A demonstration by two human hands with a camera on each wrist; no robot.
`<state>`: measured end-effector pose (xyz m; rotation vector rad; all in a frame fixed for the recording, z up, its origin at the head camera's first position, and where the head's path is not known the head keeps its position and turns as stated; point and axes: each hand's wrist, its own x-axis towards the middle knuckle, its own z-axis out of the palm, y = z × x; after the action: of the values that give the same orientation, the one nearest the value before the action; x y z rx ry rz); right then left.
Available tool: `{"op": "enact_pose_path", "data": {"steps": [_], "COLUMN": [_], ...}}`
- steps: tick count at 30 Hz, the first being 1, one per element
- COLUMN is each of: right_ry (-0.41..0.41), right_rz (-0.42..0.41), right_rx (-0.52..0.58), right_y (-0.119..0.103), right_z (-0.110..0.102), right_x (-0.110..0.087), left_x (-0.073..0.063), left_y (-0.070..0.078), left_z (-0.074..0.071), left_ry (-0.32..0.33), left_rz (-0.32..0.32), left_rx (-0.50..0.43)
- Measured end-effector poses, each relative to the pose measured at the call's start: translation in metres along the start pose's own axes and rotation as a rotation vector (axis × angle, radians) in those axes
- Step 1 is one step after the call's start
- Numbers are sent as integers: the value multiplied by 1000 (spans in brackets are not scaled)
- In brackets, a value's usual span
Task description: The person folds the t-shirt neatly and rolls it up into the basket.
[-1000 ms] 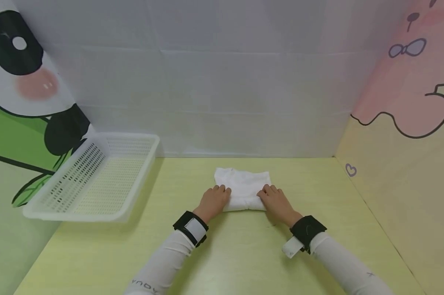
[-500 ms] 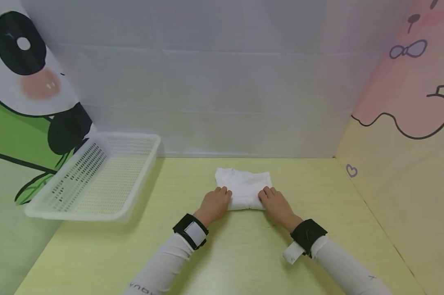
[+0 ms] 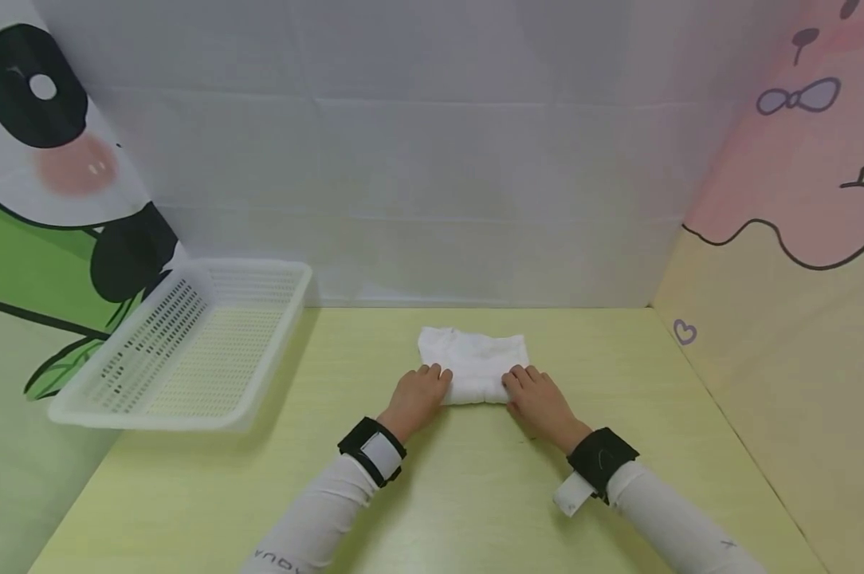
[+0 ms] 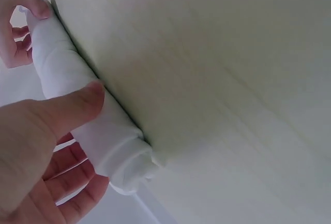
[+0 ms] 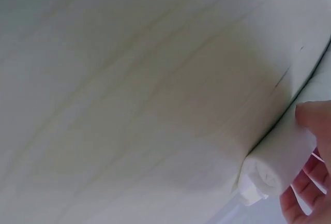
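Note:
A white cloth, which looks like a small towel, lies on the table. Its near edge is rolled into a thick roll, while the far part is still flat. My left hand grips the roll's left end, and my right hand grips the right end. In the left wrist view, the thumb of the left hand presses the near side of the rolled cloth, with the fingers curled over the other side. The right wrist view catches the right hand pinching near the coiled end of the roll.
A white perforated plastic basket stands on the left of the pale yellow table. A white wall closes the back. Printed cartoon panels stand at the left and right sides.
The cloth's near edge has rolled slightly away from me, so less flat cloth shows. Both hands keep their hold and have hardly moved.

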<state>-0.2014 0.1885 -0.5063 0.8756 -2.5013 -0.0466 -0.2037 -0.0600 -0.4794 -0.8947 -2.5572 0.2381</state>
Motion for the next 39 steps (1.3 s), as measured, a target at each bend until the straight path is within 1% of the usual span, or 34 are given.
{"op": "enact_pose_path", "data": {"steps": [4, 7, 10, 14, 18, 22, 26, 30, 34, 36, 39], "right_ry": [-11, -28, -42, -33, -20, -30, -43, -106, -164, -172, -160], "right_rz": [-2, 1, 3, 3, -4, -19, -36, -23, 20, 36, 49], "right_rx": [-15, -15, -8, 18, 37, 35, 89, 166, 209, 222, 220], "right_y": [0, -1, -2, -2, -1, 0, 3, 6, 8, 9, 8], "right_z": [-1, -3, -6, -9, -10, -9, -8, -9, -8, -7, -6], "right_x": [1, 2, 2, 2, 2, 3, 5, 9, 12, 13, 14], "left_x": [0, 0, 1, 1, 1, 1, 2, 6, 9, 10, 10], "left_y": [0, 1, 1, 2, 3, 3, 3, 1, -1, -2, -2], "left_z": [4, 6, 5, 4, 2, 1, 0, -2, -2, -1, 1], "left_ry": [56, 60, 31, -9, -30, -49, -116, -185, -201, -191, -164], "left_rz": [6, 12, 14, 9, 7, 6, -10, -41, -62, -65, -68], "left_rx": [25, 44, 59, 42, 21, 1, -31, -54, -64, -69, -79]}}
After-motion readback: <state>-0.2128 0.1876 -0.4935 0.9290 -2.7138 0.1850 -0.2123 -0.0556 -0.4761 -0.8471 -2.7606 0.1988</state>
